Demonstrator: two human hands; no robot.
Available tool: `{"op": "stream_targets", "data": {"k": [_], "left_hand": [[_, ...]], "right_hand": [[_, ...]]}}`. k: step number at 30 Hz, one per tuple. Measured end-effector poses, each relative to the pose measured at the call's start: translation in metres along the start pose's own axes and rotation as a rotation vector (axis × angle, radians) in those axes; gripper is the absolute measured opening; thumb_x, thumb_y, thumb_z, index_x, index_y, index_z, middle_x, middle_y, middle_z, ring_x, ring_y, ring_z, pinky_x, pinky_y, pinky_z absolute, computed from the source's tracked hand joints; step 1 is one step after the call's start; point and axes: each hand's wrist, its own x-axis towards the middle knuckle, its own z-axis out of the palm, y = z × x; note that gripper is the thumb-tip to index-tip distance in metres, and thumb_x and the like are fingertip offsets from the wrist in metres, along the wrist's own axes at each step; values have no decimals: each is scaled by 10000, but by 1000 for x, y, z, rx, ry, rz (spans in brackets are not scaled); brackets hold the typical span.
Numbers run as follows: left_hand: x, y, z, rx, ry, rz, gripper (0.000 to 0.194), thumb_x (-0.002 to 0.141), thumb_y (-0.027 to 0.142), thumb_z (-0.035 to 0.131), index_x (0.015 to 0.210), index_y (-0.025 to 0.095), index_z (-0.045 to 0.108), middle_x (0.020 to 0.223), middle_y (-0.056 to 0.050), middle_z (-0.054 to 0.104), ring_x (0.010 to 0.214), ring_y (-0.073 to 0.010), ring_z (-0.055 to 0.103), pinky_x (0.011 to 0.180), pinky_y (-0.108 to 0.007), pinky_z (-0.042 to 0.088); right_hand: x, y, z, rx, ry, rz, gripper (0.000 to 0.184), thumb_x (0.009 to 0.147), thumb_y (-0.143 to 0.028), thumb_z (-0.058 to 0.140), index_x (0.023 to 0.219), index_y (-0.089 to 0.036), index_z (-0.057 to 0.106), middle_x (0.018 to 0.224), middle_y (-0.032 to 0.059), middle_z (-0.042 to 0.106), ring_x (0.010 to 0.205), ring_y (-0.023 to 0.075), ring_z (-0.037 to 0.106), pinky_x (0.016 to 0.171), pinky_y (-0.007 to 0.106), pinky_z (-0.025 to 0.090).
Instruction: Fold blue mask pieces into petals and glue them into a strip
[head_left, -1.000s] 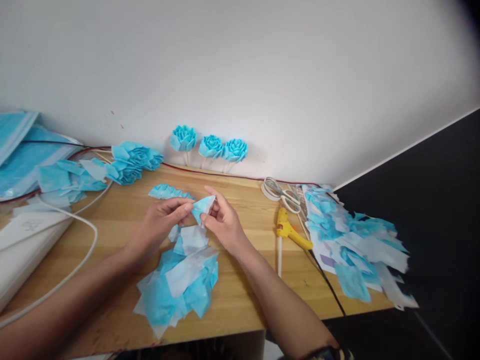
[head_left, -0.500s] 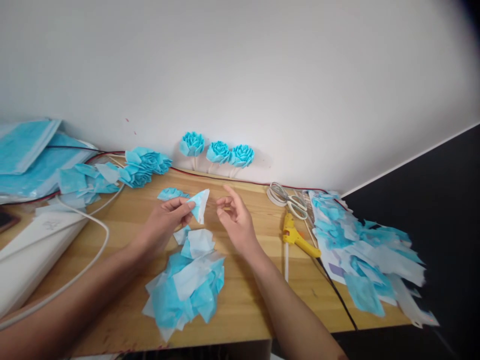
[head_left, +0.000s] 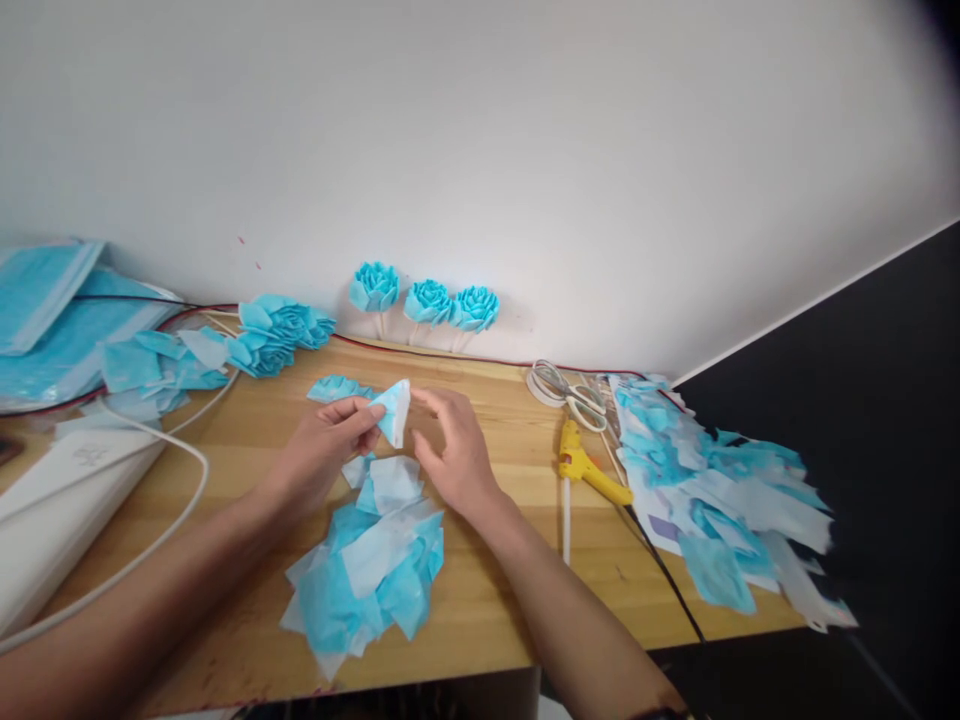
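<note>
My left hand (head_left: pixel 334 435) pinches a folded piece of blue and white fabric (head_left: pixel 395 414), shaped like a small triangle with a white edge facing right. Close beside that edge is my right hand (head_left: pixel 454 445), its thumb and fingers apart with nothing visible between them. Under and in front of the hands lies a loose pile of blue and white fabric pieces (head_left: pixel 367 570). A small pleated blue piece (head_left: pixel 337 388) rests on the table just behind my left hand.
Three blue fabric flowers (head_left: pixel 430 302) on sticks lean against the wall; more flowers (head_left: pixel 274 330) lie left of them. A yellow glue gun (head_left: pixel 589 470), scissors (head_left: pixel 585 405) and a scrap heap (head_left: pixel 720 490) are on the right. Packaged blue sheets (head_left: pixel 82 330) and a white cable (head_left: pixel 204 480) occupy the left.
My right hand has moved left, up to the white edge of the folded piece. My left hand keeps its pinch. The whole view has shifted slightly.
</note>
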Motion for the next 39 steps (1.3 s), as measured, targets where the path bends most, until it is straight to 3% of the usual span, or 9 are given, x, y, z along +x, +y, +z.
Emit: {"op": "stream_targets", "data": {"k": [4,7,19,25,33,39], "left_hand": [[-2,1,1,-4,-3,14,277,727,389,776,645,166,635,566,24,566,546,-90,459,548,-199,364],[-2,0,1,4,-22,28,274,754,387,754,644,165,635,573,20,572,555,-93,469,559,-202,373],[-3,-3,2,-8,-39,-14,251,746,367,762,656,170,635,552,28,567,526,-89,479,536,-206,367],[-2,-5,0,8,-47,7,255,759,377,753,654,169,649,550,24,560,527,-85,473,533,-197,365],[0,-9,-4,87,-51,34,259,785,408,735,683,181,660,566,18,561,533,-98,464,528,-211,356],[-2,-5,-2,201,19,82,217,736,399,755,678,200,693,557,23,544,513,-104,443,505,-225,331]], "right_hand": [[1,-3,0,-115,55,-199,479,835,-46,512,1265,-254,488,1337,92,555,1308,234,478,1088,495,418],[2,-2,2,-151,71,-255,434,849,-37,493,1224,-255,507,1357,88,539,1345,232,442,1089,505,418],[2,8,-1,0,-3,-136,273,883,-140,571,884,-347,748,1353,6,567,1315,252,451,1096,538,372],[3,9,-2,90,33,-134,237,876,-158,625,885,-348,766,1332,18,573,1284,241,467,1081,502,382],[-1,6,1,201,0,44,179,874,-191,638,903,-320,759,1341,28,562,1281,229,480,1002,439,463],[-2,4,2,343,6,118,113,877,-227,652,902,-289,742,1309,57,571,1248,222,525,990,420,473]]}}
